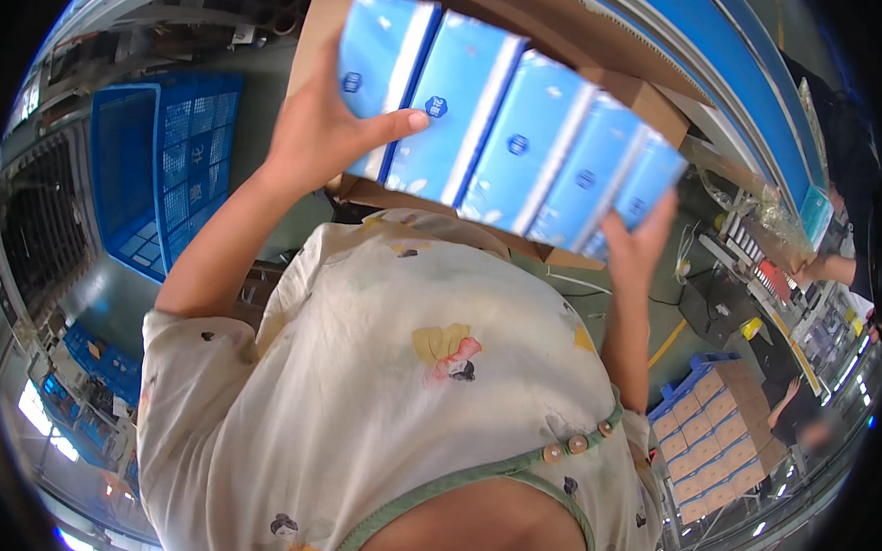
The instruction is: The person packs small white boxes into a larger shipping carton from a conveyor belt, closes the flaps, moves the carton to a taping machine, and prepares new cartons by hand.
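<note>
A blue crate [195, 172] stands at left; stacked brown cartons [711, 443] stand lower right.

Packs [484, 119] span from left hand [334, 129] to right hand [642, 234] over a carton [608, 36], a crate [196, 167] left, stacked boxes [714, 441] right.

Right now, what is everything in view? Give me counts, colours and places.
Light-blue packs: five, light blue, in a row between the hands
Cardboard box: one, brown, open, behind the packs
Blue beam: one, blue, upper right
Large crate: at least one, blue, upper left
Stacked cartons: several, brown, lower right
Pallet: one, blue, at the cartons
Co-workers: at least two, dark clothing, right side
Rim clutter: too small to count
Shirt: one, cream, patterned, centre
Left hand: one, bare, row's left end
Right hand: one, bare, row's right end
</note>
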A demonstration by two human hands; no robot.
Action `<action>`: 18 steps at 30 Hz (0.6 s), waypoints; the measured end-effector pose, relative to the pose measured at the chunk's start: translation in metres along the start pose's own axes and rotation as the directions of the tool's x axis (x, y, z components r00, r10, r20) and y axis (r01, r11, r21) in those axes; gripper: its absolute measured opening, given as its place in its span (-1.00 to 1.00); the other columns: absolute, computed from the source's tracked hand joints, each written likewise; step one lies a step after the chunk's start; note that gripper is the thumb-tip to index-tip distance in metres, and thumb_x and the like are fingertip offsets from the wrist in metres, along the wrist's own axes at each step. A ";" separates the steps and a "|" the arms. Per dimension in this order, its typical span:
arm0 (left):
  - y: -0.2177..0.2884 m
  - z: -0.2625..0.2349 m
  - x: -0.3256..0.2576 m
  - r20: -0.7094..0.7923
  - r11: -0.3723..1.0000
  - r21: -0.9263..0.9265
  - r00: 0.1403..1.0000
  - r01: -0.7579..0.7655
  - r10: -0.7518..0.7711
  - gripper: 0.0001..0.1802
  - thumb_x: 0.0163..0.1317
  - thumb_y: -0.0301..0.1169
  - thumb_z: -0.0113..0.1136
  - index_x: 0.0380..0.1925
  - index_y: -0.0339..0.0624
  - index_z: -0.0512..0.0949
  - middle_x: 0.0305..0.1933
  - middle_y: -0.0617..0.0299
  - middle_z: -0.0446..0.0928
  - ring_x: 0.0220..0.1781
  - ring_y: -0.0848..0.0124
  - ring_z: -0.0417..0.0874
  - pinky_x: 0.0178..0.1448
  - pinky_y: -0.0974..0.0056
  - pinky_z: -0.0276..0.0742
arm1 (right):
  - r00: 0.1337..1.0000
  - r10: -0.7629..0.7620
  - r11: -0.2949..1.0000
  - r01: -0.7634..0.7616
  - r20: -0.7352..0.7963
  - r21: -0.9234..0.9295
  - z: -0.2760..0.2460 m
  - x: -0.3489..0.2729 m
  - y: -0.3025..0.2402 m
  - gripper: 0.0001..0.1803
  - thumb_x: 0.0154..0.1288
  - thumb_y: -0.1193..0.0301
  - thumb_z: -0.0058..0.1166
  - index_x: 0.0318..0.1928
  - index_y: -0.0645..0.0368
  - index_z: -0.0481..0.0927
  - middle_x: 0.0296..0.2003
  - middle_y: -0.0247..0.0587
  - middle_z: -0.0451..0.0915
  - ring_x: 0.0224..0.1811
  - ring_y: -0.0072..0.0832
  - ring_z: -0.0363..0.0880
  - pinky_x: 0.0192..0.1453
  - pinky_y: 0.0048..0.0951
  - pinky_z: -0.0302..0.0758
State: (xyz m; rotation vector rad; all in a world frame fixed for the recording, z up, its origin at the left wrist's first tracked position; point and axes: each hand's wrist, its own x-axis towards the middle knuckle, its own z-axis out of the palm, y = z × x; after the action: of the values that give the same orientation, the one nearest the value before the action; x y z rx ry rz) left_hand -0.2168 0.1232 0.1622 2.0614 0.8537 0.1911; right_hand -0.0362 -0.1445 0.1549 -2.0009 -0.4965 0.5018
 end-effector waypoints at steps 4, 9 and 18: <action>-0.071 0.074 0.021 0.283 0.880 0.262 0.840 0.396 -0.462 0.14 -0.22 0.31 0.16 0.17 -0.35 0.03 -0.12 -0.09 0.49 -0.04 0.11 0.53 0.05 0.24 0.38 | 0.957 0.242 0.904 -0.162 0.161 -0.396 0.046 0.012 0.116 -0.08 -0.09 0.19 0.13 0.21 0.36 -0.02 -0.04 0.12 0.37 -0.02 -0.11 0.41 0.08 -0.22 0.31; -0.152 0.173 0.052 0.348 0.682 0.687 0.711 0.250 -0.611 0.00 0.01 0.33 -0.20 0.19 -0.34 0.06 0.02 -0.10 0.42 0.08 0.11 0.44 0.14 0.22 0.33 | 0.708 0.696 0.405 -0.246 0.122 -0.881 0.120 0.056 0.155 -0.23 0.13 0.02 -0.34 0.23 0.34 0.07 0.08 0.17 0.31 0.05 -0.02 0.38 0.11 -0.22 0.32; -0.186 0.205 0.122 0.660 0.847 0.526 0.587 0.084 -0.468 -0.33 0.24 0.14 -0.35 0.14 -0.13 0.28 0.28 0.08 0.16 0.32 0.19 0.11 0.31 0.17 0.07 | 0.534 0.561 0.593 0.274 0.632 -0.757 0.174 0.144 0.261 -0.38 0.23 -0.09 -0.40 0.10 0.04 0.39 0.13 -0.13 0.34 0.20 -0.22 0.25 0.24 -0.37 0.16</action>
State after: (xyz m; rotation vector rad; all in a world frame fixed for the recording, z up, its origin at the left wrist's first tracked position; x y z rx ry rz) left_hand -0.1307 0.1347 -0.1279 2.0493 0.6755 -1.1247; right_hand 0.0251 -0.0571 -0.1732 -2.5700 -1.3482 1.6974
